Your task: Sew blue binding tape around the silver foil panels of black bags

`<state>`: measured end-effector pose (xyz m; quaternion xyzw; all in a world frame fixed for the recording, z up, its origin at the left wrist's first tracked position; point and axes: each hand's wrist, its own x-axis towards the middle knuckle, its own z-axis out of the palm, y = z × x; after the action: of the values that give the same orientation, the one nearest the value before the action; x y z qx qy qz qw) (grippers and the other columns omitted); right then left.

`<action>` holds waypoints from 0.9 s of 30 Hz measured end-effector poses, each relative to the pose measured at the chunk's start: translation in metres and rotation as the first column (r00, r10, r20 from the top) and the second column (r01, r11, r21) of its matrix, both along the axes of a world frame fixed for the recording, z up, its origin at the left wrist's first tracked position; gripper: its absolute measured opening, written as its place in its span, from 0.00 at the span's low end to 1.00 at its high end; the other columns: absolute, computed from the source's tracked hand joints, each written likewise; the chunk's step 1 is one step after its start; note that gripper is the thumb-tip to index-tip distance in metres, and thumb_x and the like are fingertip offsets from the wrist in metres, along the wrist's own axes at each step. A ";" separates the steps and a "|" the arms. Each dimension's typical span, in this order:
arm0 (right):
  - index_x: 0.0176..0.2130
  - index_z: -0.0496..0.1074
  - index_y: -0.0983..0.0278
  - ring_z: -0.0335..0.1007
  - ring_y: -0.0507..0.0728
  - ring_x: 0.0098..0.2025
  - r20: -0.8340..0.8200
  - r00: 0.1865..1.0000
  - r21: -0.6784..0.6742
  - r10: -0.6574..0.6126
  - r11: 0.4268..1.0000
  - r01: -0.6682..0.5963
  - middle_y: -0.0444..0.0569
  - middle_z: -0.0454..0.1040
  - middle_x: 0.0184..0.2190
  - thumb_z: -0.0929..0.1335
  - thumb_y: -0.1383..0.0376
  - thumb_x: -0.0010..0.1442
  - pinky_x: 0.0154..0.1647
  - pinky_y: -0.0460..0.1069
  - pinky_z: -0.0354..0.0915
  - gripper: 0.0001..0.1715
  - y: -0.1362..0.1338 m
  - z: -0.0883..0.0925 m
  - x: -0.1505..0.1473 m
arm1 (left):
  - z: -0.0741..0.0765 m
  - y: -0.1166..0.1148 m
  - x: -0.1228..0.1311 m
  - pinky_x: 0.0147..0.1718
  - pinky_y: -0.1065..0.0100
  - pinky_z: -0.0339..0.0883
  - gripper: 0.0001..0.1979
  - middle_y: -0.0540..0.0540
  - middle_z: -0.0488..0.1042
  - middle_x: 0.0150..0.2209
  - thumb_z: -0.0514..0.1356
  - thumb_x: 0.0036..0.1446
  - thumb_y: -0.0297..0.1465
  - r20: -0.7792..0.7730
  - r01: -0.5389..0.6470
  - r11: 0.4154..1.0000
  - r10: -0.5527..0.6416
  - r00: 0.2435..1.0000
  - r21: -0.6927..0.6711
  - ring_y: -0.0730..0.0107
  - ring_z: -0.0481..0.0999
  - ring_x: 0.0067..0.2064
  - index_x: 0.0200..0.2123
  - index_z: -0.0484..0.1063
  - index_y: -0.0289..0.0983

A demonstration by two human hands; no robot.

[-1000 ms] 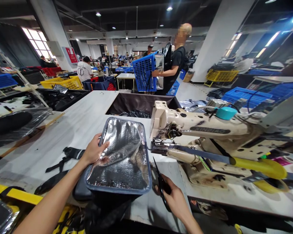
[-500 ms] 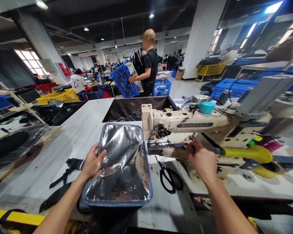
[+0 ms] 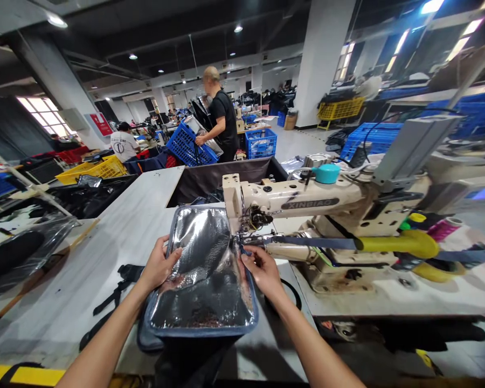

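Note:
A foil-lined bag (image 3: pixel 202 285) with a shiny silver inner face and blue-grey edge binding lies before me, its right edge at the head of a sewing machine (image 3: pixel 307 202). My left hand (image 3: pixel 161 267) grips the bag's left edge, thumb on the foil and fingers underneath. With thumb and fingers pinched, my right hand (image 3: pixel 263 269) holds the bound right edge just below the needle area. Grey-blue binding tape (image 3: pixel 315 243) runs from a yellow roll holder (image 3: pixel 416 244) along the machine arm to the needle area. Scissors (image 3: pixel 295 293) lie partly hidden behind my right wrist.
Black straps (image 3: pixel 115 293) lie on the white table (image 3: pixel 105 231) at left. Beyond the machine stands a dark fabric-sided bin (image 3: pixel 226 173). A co-worker (image 3: pixel 222 118) carries a blue crate (image 3: pixel 189 145) across the aisle. Thread spools (image 3: pixel 444 229) stand at right.
My right hand has moved left from the tape on the machine arm to the bag's right edge. The tape now lies uncovered there. The co-worker with the crate appears further left.

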<state>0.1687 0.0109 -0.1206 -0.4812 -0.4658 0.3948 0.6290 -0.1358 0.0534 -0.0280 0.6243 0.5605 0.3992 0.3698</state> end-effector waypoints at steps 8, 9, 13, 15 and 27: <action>0.43 0.79 0.63 0.69 0.57 0.26 -0.088 0.995 -0.052 -0.048 0.998 0.044 0.44 0.74 0.24 0.77 0.46 0.51 0.30 0.51 0.66 0.27 -0.003 0.002 -0.009 | 0.035 0.009 0.003 0.44 0.53 0.72 0.34 0.37 0.79 0.45 0.59 0.61 0.47 -0.691 -0.045 0.999 0.040 0.721 0.011 0.47 0.81 0.44 0.64 0.59 0.35; 0.42 0.80 0.63 0.71 0.57 0.29 -0.062 0.997 -0.050 -0.048 0.998 0.045 0.46 0.76 0.26 0.77 0.47 0.51 0.33 0.51 0.67 0.27 -0.008 0.001 -0.006 | 0.044 0.005 0.009 0.46 0.52 0.71 0.32 0.33 0.78 0.48 0.59 0.62 0.46 -0.800 -0.039 0.995 0.096 0.593 0.091 0.44 0.80 0.48 0.64 0.61 0.34; 0.38 0.80 0.63 0.73 0.57 0.32 -0.060 0.997 -0.074 0.048 0.996 -0.053 0.48 0.79 0.29 0.77 0.48 0.54 0.37 0.51 0.68 0.23 -0.025 -0.002 0.010 | 0.075 -0.026 0.062 0.53 0.52 0.69 0.24 0.32 0.75 0.57 0.57 0.66 0.38 -0.867 0.242 0.900 0.230 0.443 0.362 0.46 0.74 0.57 0.62 0.67 0.35; 0.36 0.79 0.63 0.71 0.56 0.30 -0.141 0.989 -0.089 0.051 0.994 -0.064 0.48 0.78 0.28 0.76 0.45 0.55 0.33 0.49 0.66 0.24 -0.025 -0.002 0.013 | 0.079 -0.039 0.099 0.49 0.57 0.71 0.15 0.38 0.78 0.50 0.55 0.69 0.37 -0.889 0.406 0.878 0.047 0.455 0.254 0.53 0.78 0.50 0.53 0.73 0.39; 0.36 0.74 0.62 0.67 0.53 0.23 -0.741 0.670 -0.187 -0.028 0.968 -0.166 0.44 0.76 0.25 0.80 0.56 0.41 0.24 0.46 0.63 0.24 0.005 -0.014 -0.016 | 0.020 -0.007 0.182 0.37 0.60 0.68 0.12 0.40 0.79 0.41 0.55 0.69 0.32 -0.938 0.652 0.754 -0.160 0.308 0.086 0.56 0.77 0.44 0.36 0.78 0.38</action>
<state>0.1523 0.0161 -0.1343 -0.3343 -0.1386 0.6320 0.6852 0.0462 0.0460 -0.0084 0.9268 0.3720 0.0144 -0.0501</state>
